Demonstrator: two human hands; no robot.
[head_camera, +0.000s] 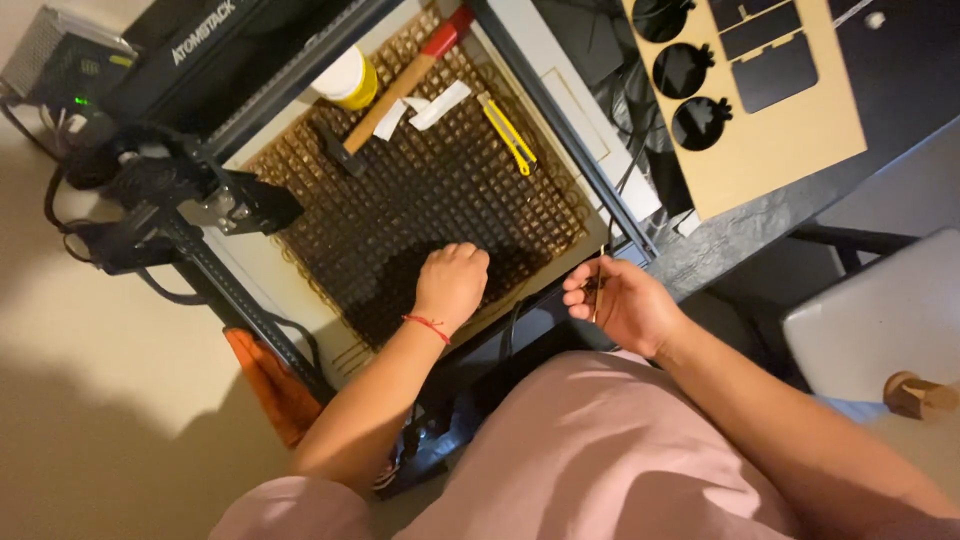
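Observation:
My left hand (452, 282) rests fisted, knuckles down, on the dark honeycomb bed (400, 210) of a laser cutter, near its front edge. A red string bracelet circles that wrist. My right hand (618, 300) hovers at the machine's front right corner, fingers pinched on a thin stick-like piece (598, 282) with a small dark bit. On the bed's far side lie a hammer with a red head (400, 90), a yellow utility knife (509, 133) and two white strips (425, 108).
The black laser head (235, 205) sits on its gantry at the bed's left. A yellow-and-white roll (347, 78) stands at the back. A tan board with cut-out shapes (760, 100) lies on the dark table to the right. An orange cloth (268, 385) hangs below left.

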